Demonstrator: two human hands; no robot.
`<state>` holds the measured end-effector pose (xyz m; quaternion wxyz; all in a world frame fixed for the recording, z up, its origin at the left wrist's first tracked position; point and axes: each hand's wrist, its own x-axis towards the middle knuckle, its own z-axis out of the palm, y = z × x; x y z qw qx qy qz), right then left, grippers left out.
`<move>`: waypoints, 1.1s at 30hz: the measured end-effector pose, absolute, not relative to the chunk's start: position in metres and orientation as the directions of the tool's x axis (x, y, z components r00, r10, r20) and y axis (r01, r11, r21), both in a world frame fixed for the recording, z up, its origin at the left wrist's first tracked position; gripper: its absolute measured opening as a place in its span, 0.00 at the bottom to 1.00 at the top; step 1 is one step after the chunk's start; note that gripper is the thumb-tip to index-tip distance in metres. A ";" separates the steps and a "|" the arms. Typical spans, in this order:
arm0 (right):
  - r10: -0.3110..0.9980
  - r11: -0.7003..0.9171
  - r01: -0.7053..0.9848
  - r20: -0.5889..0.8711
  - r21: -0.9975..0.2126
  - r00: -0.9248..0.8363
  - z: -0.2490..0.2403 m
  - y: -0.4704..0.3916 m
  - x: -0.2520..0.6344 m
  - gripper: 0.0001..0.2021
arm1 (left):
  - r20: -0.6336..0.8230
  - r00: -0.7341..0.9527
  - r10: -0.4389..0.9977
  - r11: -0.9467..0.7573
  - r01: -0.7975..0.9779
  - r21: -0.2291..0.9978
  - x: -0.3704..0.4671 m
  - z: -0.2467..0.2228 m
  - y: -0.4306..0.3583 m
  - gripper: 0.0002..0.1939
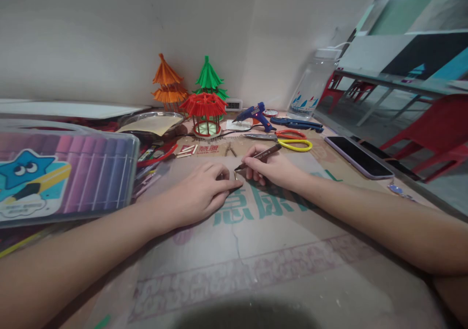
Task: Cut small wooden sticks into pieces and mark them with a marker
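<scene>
My right hand (265, 165) is closed around a dark brown marker (260, 157), its tip pointing down and left. The tip is at a tiny thin stick (236, 174) that stands near the fingertips of my left hand (210, 187). My left hand rests on the covered table, its index finger stretched towards the stick and its fingers curled together. Beyond the hands lie a few short brown sticks (231, 148) and some pale ones (187, 150). A small red-roofed pavilion model (204, 106) stands behind them.
A marker case (98, 170) fills the left side. Orange (168, 83) and green (207, 73) models stand by the wall. A glue gun (256, 116), yellow-and-red-handled scissors (292, 143), blue pliers (296, 124), a bottle (310, 85) and a phone (358, 156) lie or stand to the right.
</scene>
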<state>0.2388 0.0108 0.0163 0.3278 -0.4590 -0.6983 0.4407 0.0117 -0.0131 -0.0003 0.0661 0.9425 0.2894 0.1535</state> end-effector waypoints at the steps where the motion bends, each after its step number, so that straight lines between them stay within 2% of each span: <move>1: 0.929 0.193 0.347 0.057 -0.918 -0.366 0.016 0.011 0.239 0.06 | 0.255 0.785 0.565 -0.824 0.524 0.215 0.012 0.000 -0.013 0.20; 8: 0.910 0.199 0.343 0.043 -0.918 -0.412 0.013 0.013 0.241 0.07 | 0.246 0.782 0.573 -0.819 0.531 0.218 0.012 -0.001 -0.013 0.19; 17: 0.929 0.203 0.376 0.056 -0.904 -0.366 0.016 0.011 0.239 0.05 | 0.243 0.786 0.569 -0.821 0.530 0.212 0.011 0.000 -0.013 0.20; 33: 0.919 0.221 0.368 0.067 -0.903 -0.388 0.015 0.010 0.239 0.06 | 0.246 0.782 0.572 -0.819 0.529 0.221 0.012 0.000 -0.013 0.20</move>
